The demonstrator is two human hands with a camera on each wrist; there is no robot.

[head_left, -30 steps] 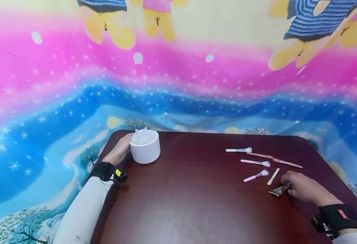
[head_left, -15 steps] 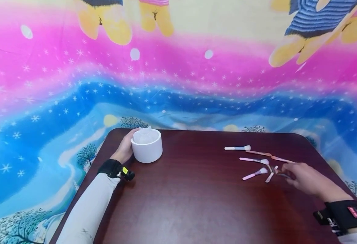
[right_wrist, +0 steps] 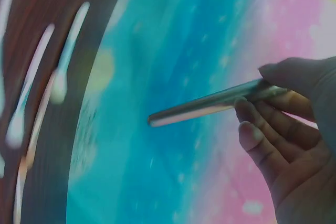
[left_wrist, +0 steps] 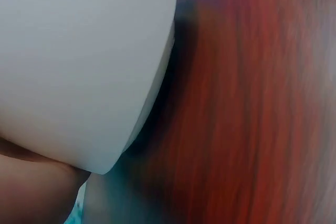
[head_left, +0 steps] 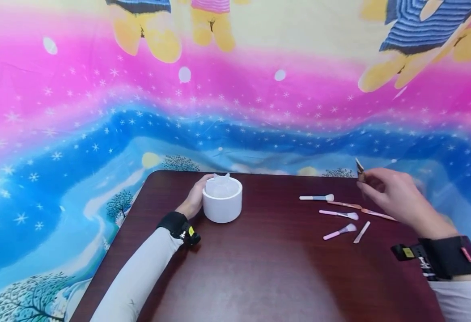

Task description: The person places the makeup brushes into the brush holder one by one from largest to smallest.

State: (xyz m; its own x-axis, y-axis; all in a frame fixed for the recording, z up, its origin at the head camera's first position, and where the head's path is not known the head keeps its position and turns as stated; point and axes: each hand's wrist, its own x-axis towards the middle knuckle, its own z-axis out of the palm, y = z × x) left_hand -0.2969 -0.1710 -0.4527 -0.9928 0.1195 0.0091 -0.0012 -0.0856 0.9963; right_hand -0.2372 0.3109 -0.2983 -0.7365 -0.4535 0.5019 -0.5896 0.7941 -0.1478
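Observation:
My left hand (head_left: 194, 197) holds the left side of a white round pot (head_left: 222, 209), which has two small ear-like points showing above its rim. Its smooth wall fills much of the left wrist view, with a finger (left_wrist: 37, 190) against it; whether the base touches the table I cannot tell. My right hand (head_left: 398, 197) is raised above the far right of the table and pinches a makeup brush (head_left: 360, 173) between thumb and fingers. The right wrist view shows the brush's shiny brownish handle (right_wrist: 194, 109) pointing away from the fingertips; the bristles are hidden there.
Several makeup brushes lie on the dark red-brown table (head_left: 267, 264): a white-and-blue one (head_left: 316, 197), two pink ones (head_left: 338, 214), a short pale one (head_left: 362, 232) and copper-coloured ones (head_left: 344, 205). A printed cloth (head_left: 259, 107) hangs behind the far edge.
My right hand has lifted the brush off the table, up and away, and turned it more upright. My left hand has moved the white pot to the right.

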